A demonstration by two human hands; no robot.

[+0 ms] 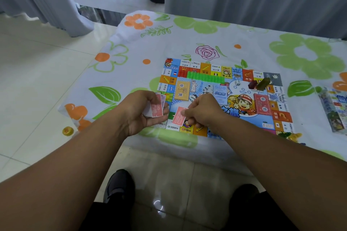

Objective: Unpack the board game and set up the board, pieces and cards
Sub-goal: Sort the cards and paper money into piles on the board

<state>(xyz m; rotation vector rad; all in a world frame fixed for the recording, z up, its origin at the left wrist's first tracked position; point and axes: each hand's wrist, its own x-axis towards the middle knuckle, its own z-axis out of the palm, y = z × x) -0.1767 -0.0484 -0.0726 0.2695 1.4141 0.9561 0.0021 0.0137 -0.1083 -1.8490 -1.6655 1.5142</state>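
The step in hand looks like sorting the play money: peeling one pink note point(178, 118) at a time off the stack of notes point(155, 108). To do it well, the note should probably be slid clear by its edge so only one sheet comes away, then laid flat beside the board point(261, 121), not over its printed squares. The left hand point(140, 112) hovers at the board's near left corner, its grip curled round the stack. The right hand point(203, 111) is over the near edge of the board on the table point(206, 33), its grip pinched together on the single note, wrist low. The tan card deck point(182, 91) and green houses point(205, 77) already lie on the board
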